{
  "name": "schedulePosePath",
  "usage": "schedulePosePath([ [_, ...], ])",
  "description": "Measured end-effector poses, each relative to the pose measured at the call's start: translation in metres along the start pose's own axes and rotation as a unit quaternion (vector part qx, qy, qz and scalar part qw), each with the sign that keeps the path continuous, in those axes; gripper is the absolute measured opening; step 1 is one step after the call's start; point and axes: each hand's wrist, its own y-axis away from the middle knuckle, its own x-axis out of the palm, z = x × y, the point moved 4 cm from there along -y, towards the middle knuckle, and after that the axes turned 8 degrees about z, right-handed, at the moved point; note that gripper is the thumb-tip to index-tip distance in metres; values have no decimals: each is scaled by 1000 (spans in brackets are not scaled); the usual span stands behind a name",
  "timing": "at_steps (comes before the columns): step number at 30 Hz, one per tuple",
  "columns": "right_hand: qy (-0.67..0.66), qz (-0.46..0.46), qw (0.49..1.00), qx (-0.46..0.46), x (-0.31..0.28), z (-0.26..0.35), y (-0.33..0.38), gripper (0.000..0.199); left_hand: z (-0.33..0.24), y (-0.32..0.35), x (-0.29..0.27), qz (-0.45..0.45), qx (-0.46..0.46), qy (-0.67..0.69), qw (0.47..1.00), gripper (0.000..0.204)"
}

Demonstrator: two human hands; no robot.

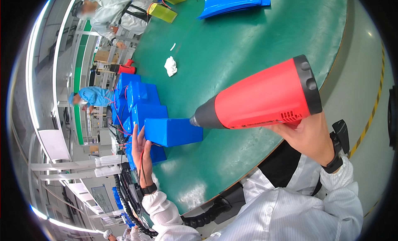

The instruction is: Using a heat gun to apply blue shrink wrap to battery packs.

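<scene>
My right hand point(309, 135) is closed around the grip of a red heat gun point(261, 96) with a black nozzle and black rear cap. The grip is mostly hidden behind the gun's body. Its nozzle tip points left at the right part of a blue-wrapped battery pack point(178, 132), close to its upper edge; I cannot tell whether they touch. My left hand point(142, 154) is at the pack's left end, fingers stretched and spread, the thumb side against the wrap. Thin red and black leads point(143, 158) run across this hand.
More blue battery packs point(145, 110) with leads stand behind the left hand. On the green table point(232, 42) lie a crumpled white wad point(170, 66), another red heat gun point(126, 67), blue sleeves point(234, 2) and yellow-green packs point(162, 12). Co-workers point(120, 13) are beyond the far-left edge.
</scene>
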Motion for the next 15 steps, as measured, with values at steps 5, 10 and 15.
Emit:
schedulePosePath([
  [5, -41, -7, 999, 3, 5, -6, 2, 38, -1, -1, 2, -3, -3, 4, 1000, 70],
  [10, -24, -2, 1000, -13, 2, -1, -1, 39, 2, 0, -1, -3, -3, 6, 1000, 71],
  [15, -7, -18, 1000, -21, 0, -2, 1, 38, 3, -2, 0, -7, 7, 28, 1000, 76],
])
